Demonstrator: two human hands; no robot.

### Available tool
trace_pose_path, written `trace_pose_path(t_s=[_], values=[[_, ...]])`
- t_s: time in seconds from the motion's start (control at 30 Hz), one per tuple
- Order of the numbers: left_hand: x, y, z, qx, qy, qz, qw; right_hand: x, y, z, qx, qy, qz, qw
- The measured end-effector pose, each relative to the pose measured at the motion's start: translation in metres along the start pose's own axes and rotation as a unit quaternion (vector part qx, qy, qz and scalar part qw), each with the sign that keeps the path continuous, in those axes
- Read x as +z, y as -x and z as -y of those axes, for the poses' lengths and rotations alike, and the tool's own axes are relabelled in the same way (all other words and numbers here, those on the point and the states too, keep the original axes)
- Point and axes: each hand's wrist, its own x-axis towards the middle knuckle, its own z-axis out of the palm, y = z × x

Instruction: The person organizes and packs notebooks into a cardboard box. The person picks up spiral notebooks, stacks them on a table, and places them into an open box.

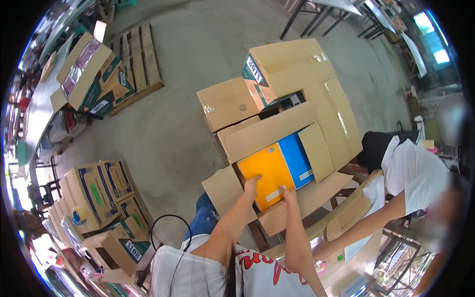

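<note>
Both hands are at an orange, flat, book-like item (267, 168) in an open carton (277, 129). My left hand (252, 184) grips its left edge, thumb on top and the other fingers mostly hidden. At its near right corner my right hand (287, 195) pinches the edge, thumb over the top. A blue item of the same kind (295, 157) lies in the carton to the right of the orange one, partly covered by a folded-in flap (316, 151). The carton's other flaps are spread outward.
Closed cartons (292, 64) stand beyond the open one. At the right, a co-worker in a white shirt (415, 171) reaches toward a work table (363, 257). Stacked cartons (96, 198) stand at the left, and a wooden pallet (141, 59) lies at the far left.
</note>
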Motion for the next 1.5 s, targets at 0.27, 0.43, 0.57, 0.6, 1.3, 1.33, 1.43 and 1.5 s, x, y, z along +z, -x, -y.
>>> trace_pose_path(t_s=[0.27, 0.43, 0.57, 0.6, 1.3, 1.33, 1.43, 1.5], values=[[0.058, 0.059, 0.011, 0.145, -0.276, -0.251, 0.916, -0.020, -0.005, -0.017, 0.063, -0.082, -0.005, 0.995], [0.072, 0.083, -0.001, 0.138, -0.369, -0.326, 0.859, -0.021, -0.013, -0.026, 0.052, -0.116, 0.016, 0.992], [0.022, 0.036, 0.016, 0.081, -0.317, -0.148, 0.933, -0.019, -0.005, -0.013, 0.068, -0.150, 0.013, 0.986], [0.020, 0.032, 0.013, 0.105, -0.309, -0.119, 0.938, -0.019, -0.008, -0.019, 0.049, -0.159, 0.017, 0.986], [0.152, 0.416, -0.169, -0.104, -0.423, 0.492, 0.754, -0.123, 0.282, -0.069, -0.292, -0.582, 0.334, 0.681], [0.146, 0.416, -0.150, -0.112, -0.443, 0.495, 0.739, -0.128, 0.322, -0.089, -0.318, -0.529, 0.219, 0.755], [0.124, 0.434, -0.071, -0.121, -0.481, 0.556, 0.667, -0.123, 0.387, -0.188, -0.356, -0.540, 0.042, 0.761], [0.105, 0.458, -0.008, -0.125, -0.494, 0.594, 0.623, -0.107, 0.427, -0.259, -0.374, -0.600, 0.003, 0.708]])
